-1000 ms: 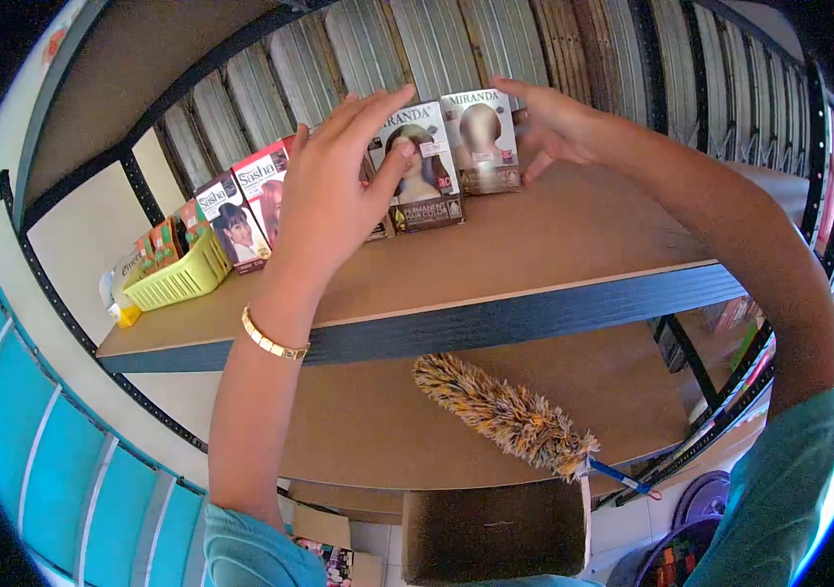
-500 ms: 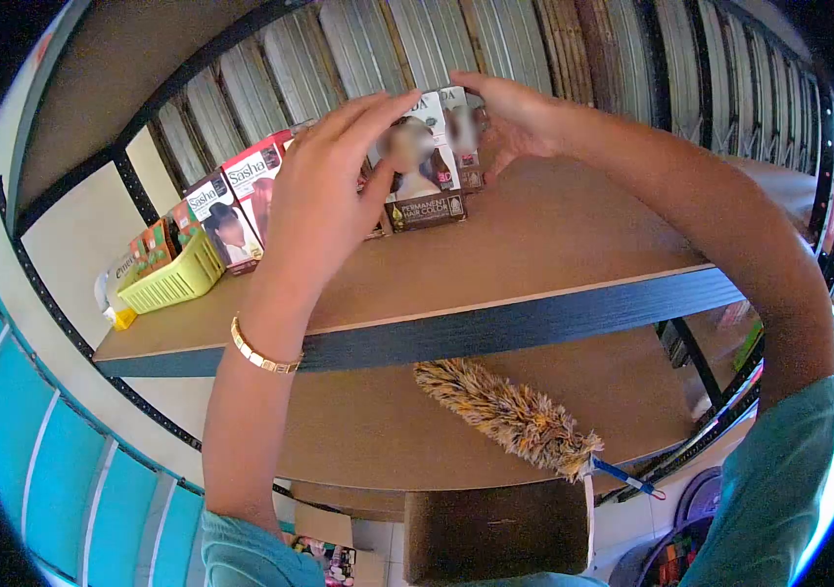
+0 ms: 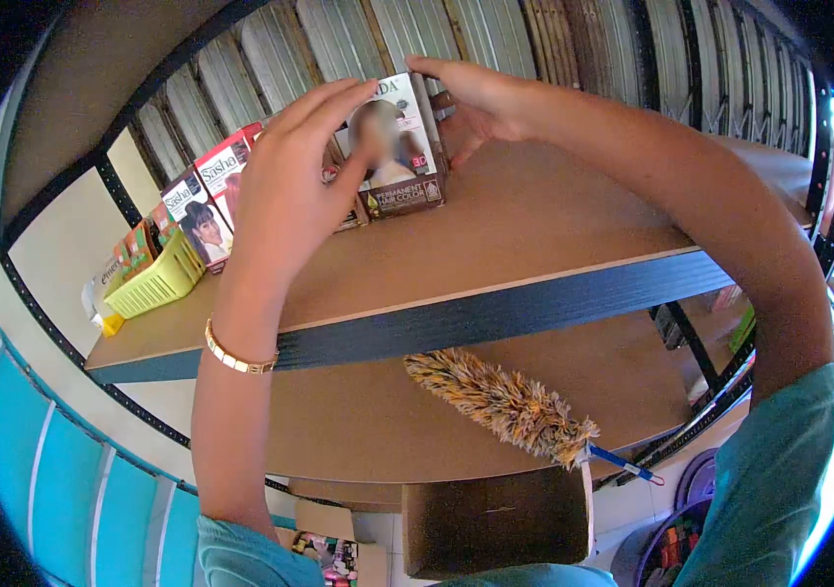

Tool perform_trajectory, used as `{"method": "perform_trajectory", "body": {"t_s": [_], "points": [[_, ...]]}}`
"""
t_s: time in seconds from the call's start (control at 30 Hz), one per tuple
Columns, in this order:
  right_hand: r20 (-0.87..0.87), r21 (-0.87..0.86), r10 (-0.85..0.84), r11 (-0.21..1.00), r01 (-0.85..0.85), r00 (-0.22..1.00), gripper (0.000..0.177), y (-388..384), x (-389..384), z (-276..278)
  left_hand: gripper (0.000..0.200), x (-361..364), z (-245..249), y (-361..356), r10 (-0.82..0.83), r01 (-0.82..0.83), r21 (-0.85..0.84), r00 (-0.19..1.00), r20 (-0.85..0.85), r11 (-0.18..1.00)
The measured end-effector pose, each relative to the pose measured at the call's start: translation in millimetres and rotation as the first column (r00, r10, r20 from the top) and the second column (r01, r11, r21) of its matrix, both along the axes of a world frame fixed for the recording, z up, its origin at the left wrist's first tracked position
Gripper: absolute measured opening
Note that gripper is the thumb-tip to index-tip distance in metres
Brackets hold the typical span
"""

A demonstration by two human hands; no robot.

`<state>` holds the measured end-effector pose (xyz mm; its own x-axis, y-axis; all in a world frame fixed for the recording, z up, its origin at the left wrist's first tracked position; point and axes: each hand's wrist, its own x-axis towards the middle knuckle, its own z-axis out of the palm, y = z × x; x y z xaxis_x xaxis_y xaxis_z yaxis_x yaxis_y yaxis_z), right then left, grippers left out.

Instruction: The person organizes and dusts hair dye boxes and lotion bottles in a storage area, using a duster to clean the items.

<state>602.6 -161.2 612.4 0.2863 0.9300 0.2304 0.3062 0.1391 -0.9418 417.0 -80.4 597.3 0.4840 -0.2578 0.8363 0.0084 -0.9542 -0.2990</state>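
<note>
A white and brown hair color box (image 3: 405, 186) stands upright on the brown shelf (image 3: 495, 230), between my two hands. My left hand (image 3: 290, 181) is at its left side, fingers over the top edge and thumb across the front. At the right side, my right hand (image 3: 486, 103) has its thumb by the top corner and its fingers against the box's dark side. Behind my left hand, part of another box shows low down. Farther left are upright Sasha boxes (image 3: 204, 227), partly covered by my left hand.
A yellow-green basket (image 3: 158, 279) with orange packs stands at the shelf's left end. On the lower shelf lies a fluffy duster (image 3: 500, 403) with a blue handle. Below are an open cardboard box (image 3: 495, 528), a carton of small items (image 3: 329, 553) and a purple tub (image 3: 642, 548). Corrugated metal (image 3: 417, 39) backs the shelf.
Both hands have shifted slightly left, and the view has moved a little. A second box front seen at the right hand no longer shows; only a dark side is visible there.
</note>
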Motion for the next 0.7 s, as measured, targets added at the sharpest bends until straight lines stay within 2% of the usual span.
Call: {"method": "perform_trajectory", "body": {"t_s": [0.17, 0.27, 0.37, 0.47, 0.7], "points": [[-0.017, 0.029, -0.016, 0.999, 0.016, 1.0, 0.061, -1.3, -3.4, -0.9, 0.041, 0.0, -0.5, 1.4, 0.012, -0.012, 0.012, 1.0, 0.005, 1.0], [-0.009, 0.048, -0.09, 0.995, 0.09, 0.996, 0.061, -1.4, -9.0, -1.6, 0.042, 0.1, -1.5, 2.7, 0.019, -0.019, 0.003, 1.0, 0.002, 1.0], [0.021, 0.008, 0.07, 0.998, -0.07, 0.997, 0.064, -4.4, -2.5, -0.3, 0.042, -0.1, -0.6, 3.5, 0.014, -0.014, 0.006, 1.0, -0.007, 1.0], [0.041, 0.032, 0.004, 0.999, -0.005, 0.999, 0.064, -5.7, -8.2, -0.7, 0.043, 0.1, -1.8, 3.3, 0.027, -0.027, 0.003, 1.0, -0.001, 1.0], [0.014, 0.014, 0.02, 1.0, -0.02, 1.0, 0.065, -0.1, -0.5, -0.4, 0.043, -1.7, -3.3, 2.6, 0.045, -0.045, -0.02, 0.999, -0.012, 0.999]]}}
